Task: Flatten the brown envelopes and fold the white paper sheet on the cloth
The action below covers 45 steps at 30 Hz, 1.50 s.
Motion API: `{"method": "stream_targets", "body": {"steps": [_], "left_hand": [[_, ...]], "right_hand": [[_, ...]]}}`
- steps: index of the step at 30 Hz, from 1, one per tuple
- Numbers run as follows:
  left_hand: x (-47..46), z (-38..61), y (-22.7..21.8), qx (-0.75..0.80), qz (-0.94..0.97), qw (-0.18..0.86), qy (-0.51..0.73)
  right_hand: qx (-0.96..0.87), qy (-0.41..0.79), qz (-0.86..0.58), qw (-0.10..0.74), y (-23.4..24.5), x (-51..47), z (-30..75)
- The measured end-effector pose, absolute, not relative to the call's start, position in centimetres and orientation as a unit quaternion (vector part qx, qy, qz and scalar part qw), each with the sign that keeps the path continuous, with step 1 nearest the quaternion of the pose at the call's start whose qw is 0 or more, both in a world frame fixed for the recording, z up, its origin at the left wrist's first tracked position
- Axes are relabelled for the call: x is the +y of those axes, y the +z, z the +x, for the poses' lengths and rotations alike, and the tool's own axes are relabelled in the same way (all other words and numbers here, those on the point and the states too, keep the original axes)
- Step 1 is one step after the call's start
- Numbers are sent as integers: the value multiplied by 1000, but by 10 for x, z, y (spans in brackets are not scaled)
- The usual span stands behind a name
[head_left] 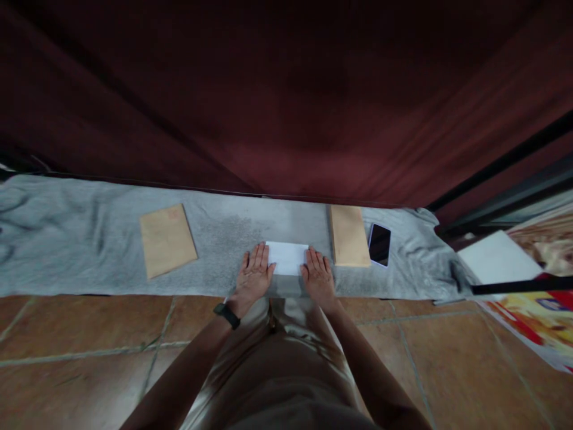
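A small white sheet of paper (287,258), perhaps folded, lies on the grey cloth (224,230) in front of me. My left hand (256,272) rests flat at its left edge, fingers stretched out. On the opposite edge lies my right hand (319,273), also flat with fingers extended. Neither hand grips anything. To the right of my right hand is a stack of brown envelopes (350,237). A single brown envelope (168,240) with a faint reddish mark lies apart on the left.
A dark-screened phone (379,245) sits just right of the envelope stack. Dark red fabric (286,119) rises behind the cloth. At the far right are a white board-like item (500,258), a black bar (521,287) and a colourful printed package (537,322). Tiled floor (89,334) shows below.
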<state>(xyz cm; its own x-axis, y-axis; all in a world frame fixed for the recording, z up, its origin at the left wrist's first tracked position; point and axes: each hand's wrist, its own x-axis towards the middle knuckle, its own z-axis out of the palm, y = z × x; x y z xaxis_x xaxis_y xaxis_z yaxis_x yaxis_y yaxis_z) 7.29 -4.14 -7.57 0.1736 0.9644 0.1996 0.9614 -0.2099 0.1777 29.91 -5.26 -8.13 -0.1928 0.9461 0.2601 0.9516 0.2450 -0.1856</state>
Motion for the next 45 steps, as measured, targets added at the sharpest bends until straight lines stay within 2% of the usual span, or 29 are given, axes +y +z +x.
{"method": "stream_targets", "body": {"steps": [8, 17, 21, 26, 36, 45], "left_hand": [[-47, 70, -76, 650, 738, -12, 180], [-43, 84, -70, 689, 693, 23, 211], [-46, 105, -66, 637, 741, 8, 213], [-50, 137, -64, 564, 811, 37, 149], [-43, 113, -67, 663, 729, 30, 167], [-34, 91, -57, 701, 664, 142, 219]], "right_hand": [[-762, -6, -629, 156, -77, -55, 298], [-757, 4, -635, 156, -75, -54, 297], [-759, 2, -632, 158, -75, -54, 298], [-758, 2, -631, 164, -78, -54, 298], [-756, 10, -629, 178, -79, -53, 299], [-754, 24, -629, 184, -77, -54, 298]]}}
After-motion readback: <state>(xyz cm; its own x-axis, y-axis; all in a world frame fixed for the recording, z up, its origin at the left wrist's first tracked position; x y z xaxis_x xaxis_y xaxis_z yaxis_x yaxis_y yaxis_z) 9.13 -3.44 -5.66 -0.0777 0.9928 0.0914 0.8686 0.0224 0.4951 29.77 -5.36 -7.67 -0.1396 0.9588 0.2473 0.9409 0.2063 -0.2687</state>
